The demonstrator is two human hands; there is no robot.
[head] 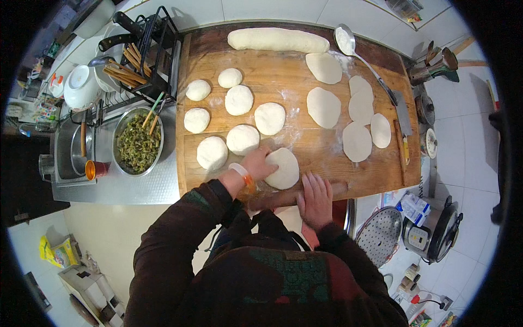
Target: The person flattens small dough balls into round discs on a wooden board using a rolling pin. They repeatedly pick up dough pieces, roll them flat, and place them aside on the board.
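My left hand [258,164] has its thumb and fingers on the left edge of a partly flattened dough round [282,168] near the front of the wooden board [286,141]. My right hand [316,200] lies on a wooden rolling pin [276,199], which spans the board's front edge just below that round. Several thick dough pieces [242,139] sit on the left half of the board. Thin rolled wrappers [323,107] lie on the right half, some overlapping. A long dough log [278,39] rests along the back.
A steel bowl of chopped greens [138,141] with chopsticks stands left of the board, beside an orange cup [96,169] and a sink. A black rack [153,53] holds knives and chopsticks. At the board's right are a floury ladle [345,39], a cleaver [403,112] and a thin stick [400,152].
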